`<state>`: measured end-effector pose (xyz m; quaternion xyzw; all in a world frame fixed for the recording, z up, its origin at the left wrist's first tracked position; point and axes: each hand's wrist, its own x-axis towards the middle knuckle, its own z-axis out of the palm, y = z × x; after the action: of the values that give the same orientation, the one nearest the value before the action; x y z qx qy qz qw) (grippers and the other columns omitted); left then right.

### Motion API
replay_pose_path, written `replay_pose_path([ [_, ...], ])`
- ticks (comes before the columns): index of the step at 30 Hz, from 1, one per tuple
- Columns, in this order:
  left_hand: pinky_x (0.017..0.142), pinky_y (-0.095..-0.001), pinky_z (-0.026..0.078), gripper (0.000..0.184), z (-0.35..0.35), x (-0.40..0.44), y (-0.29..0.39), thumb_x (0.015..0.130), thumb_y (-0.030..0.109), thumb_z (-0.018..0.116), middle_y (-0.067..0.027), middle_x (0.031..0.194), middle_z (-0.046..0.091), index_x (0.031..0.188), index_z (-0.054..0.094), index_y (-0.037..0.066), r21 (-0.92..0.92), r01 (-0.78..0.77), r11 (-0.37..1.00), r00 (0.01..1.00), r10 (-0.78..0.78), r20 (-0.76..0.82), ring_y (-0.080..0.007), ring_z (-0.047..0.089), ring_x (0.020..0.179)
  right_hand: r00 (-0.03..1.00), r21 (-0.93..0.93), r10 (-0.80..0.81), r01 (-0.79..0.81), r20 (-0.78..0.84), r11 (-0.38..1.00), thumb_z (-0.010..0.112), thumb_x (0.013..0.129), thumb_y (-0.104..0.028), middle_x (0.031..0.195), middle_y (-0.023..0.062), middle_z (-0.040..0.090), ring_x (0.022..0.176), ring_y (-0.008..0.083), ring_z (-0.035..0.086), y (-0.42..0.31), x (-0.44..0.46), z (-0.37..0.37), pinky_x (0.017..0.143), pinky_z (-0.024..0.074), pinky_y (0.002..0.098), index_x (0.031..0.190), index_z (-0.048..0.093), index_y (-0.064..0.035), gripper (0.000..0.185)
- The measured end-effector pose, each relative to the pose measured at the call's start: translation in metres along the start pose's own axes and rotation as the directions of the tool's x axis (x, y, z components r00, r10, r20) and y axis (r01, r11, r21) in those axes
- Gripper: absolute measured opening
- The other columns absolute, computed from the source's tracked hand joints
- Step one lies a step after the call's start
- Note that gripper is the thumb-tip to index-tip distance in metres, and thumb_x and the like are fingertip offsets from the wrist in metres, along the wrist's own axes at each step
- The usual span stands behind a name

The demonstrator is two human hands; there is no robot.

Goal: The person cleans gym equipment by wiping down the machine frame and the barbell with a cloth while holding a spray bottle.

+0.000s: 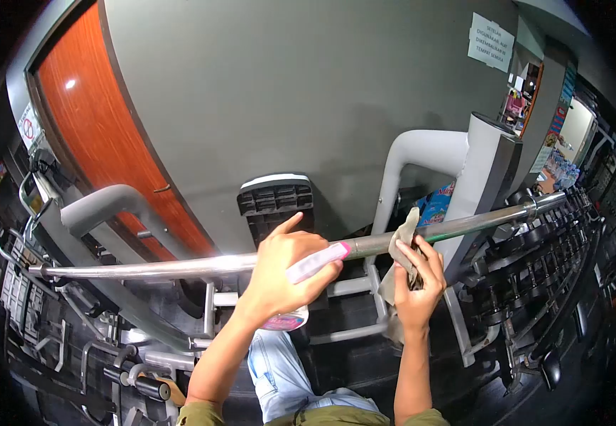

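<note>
Bright metal, smooth and reflective, forms the long bar [180, 268] that runs across the view at about waist level, in front of the grey machine frame [485, 163]; what bears its weight cannot be made out. The right hand [420, 280] has its fingers bent and closed over a grey-beige cloth [405, 234], which lies against the bar right of its middle and hangs below it. The left hand [279, 259] grips the head of a spray bottle [316, 263], thumb along the near side, one finger raised clear, the remaining fingers hidden; whether this hand also touches the bar cannot be told. The bottle's labelled body shows only partly beneath the wrist. Assessment: the bar is likely heavy and rigid, liable to be slippery where polished or wet, and best held by a full wrap of the palm, both hands well apart. The cloth appears thin, soft and limp, best bunched and pressed with spread fingers. The bottle should be light, its plastic head somewhat fragile; the neck, just below the trigger, is the proper hold.
</note>
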<state>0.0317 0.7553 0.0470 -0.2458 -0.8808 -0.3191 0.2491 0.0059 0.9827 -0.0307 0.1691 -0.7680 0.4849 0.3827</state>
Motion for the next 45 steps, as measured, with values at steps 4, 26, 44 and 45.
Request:
replay_pose_path([
  [4,0.119,-0.0536,0.030,0.032,0.017,0.013,0.007,0.079,0.031,0.061,-0.0140,0.077,0.071,0.082,0.074,0.002,-0.046,0.062,0.997,0.996,-0.059,0.072,-0.0349,0.069,0.077,0.998,-0.040,-0.060,0.059,-0.015,0.997,0.067,0.070,0.007,0.121,0.0134,0.068,0.103,0.0306,0.059,0.007,-0.003,-0.004,0.092,0.0475,0.0408,0.111,0.076,-0.0087,0.045],
  [26,0.066,-0.0398,0.046,0.037,0.013,0.005,-0.010,0.075,0.041,0.055,-0.0094,0.071,0.064,0.067,0.067,0.007,-0.130,0.146,0.981,0.979,-0.124,0.163,-0.0319,0.062,0.068,0.904,-0.088,-0.390,0.409,0.173,0.908,0.074,0.064,0.005,0.115,-0.0040,0.072,0.090,0.0217,0.061,0.006,0.021,0.001,0.079,0.0554,0.0326,0.115,0.077,-0.0201,0.057],
  [44,0.064,-0.0383,0.044,0.040,0.005,0.008,0.000,0.077,0.044,0.052,-0.0090,0.071,0.065,0.067,0.067,0.008,-0.173,0.204,0.964,0.961,-0.162,0.225,-0.0283,0.061,0.065,0.978,0.218,-0.072,0.115,-0.195,0.969,0.069,0.076,0.005,0.108,0.0119,0.061,0.102,0.0298,0.063,0.000,-0.036,0.062,0.089,0.0510,0.0380,0.106,0.075,-0.0108,0.034],
  [45,0.064,-0.0374,0.045,0.041,0.007,0.008,-0.001,0.076,0.044,0.053,-0.0095,0.067,0.065,0.067,0.068,0.007,-0.200,0.218,0.955,0.965,-0.180,0.190,-0.0273,0.062,0.063,0.969,0.160,-0.085,0.124,-0.233,0.979,0.068,0.076,0.006,0.108,0.0132,0.060,0.102,0.0294,0.062,0.005,-0.033,0.056,0.091,0.0495,0.0371,0.105,0.074,-0.0082,0.032],
])
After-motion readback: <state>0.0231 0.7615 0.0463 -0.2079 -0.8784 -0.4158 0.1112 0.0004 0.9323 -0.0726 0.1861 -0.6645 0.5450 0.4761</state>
